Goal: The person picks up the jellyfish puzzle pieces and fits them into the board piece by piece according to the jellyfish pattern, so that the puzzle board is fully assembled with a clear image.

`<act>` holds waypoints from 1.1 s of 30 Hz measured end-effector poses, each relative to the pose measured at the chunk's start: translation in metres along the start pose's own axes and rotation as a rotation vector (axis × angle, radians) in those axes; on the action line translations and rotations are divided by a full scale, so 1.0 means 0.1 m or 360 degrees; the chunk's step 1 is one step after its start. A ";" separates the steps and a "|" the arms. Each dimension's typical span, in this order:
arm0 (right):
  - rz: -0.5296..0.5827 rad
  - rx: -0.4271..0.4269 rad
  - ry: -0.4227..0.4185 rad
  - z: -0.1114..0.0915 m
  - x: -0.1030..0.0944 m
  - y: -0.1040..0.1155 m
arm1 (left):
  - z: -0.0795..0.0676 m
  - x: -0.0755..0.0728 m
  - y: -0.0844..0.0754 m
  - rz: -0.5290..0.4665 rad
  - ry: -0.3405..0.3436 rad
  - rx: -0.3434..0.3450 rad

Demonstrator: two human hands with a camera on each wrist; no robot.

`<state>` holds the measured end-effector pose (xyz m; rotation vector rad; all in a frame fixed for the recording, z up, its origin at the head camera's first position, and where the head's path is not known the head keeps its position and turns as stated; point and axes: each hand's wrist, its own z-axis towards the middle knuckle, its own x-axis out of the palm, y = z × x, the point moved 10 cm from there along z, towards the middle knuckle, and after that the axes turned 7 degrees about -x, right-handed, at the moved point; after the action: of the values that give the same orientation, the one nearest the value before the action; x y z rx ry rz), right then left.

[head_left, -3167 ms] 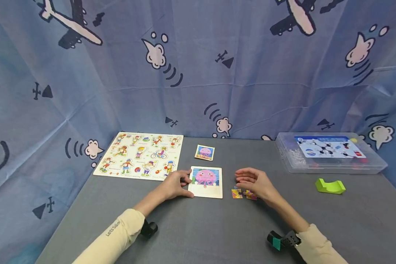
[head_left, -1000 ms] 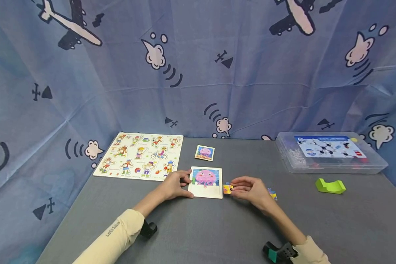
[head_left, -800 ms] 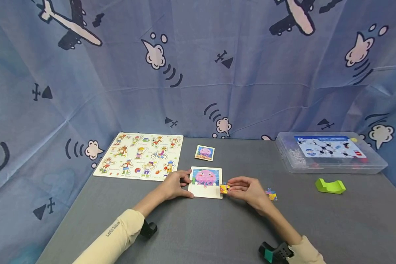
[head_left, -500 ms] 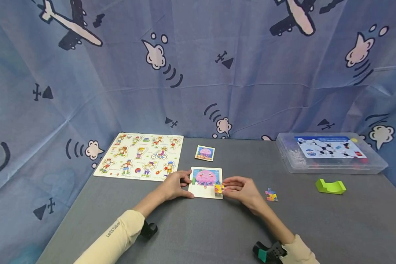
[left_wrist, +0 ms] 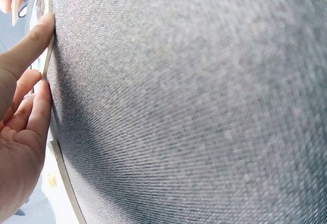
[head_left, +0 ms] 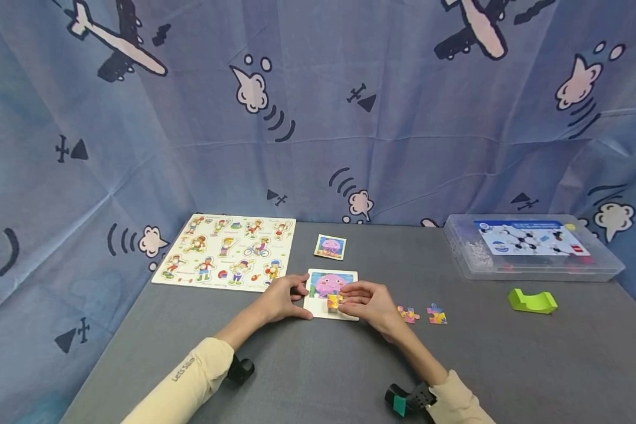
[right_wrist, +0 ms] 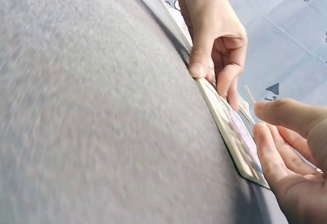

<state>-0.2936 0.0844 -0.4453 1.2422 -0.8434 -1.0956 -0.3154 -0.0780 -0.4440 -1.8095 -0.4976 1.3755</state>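
Note:
A square puzzle board (head_left: 318, 308) lies on the grey table, with a pink octopus or jellyfish picture across its upper part and bare wood below. My left hand (head_left: 277, 301) holds the board's left edge between thumb and fingers; the right wrist view shows that thumb on the rim. Over the bare lower part, my right hand (head_left: 372, 306) pinches a yellow-orange puzzle piece (head_left: 333, 302) by its right side. Seen edge-on in the right wrist view, the puzzle piece (right_wrist: 249, 93) is raised off the board. Several loose puzzle pieces (head_left: 437, 314) lie right of the board, partly behind the right hand.
A small picture card (head_left: 330, 247) lies behind the board. At the back left is a large puzzle board with sports figures (head_left: 225, 252). A clear plastic case (head_left: 532, 268) and a green curved block (head_left: 532, 301) stand on the right. A patterned curtain (head_left: 318, 118) hangs behind.
My right hand took up the yellow-orange puzzle piece from the table and carried it left over the board. The loose pieces came into fuller view. The left hand stayed at the board's edge.

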 end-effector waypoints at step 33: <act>-0.0707 -0.0223 -0.0106 0.17 0.35 0.11 | -0.01 0.00 -0.01 -0.0012 0.0035 0.0030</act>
<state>-0.2974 0.0456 -0.4343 1.3127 -0.5377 -1.5305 -0.3139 -0.0777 -0.4430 -1.8041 -0.4777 1.3493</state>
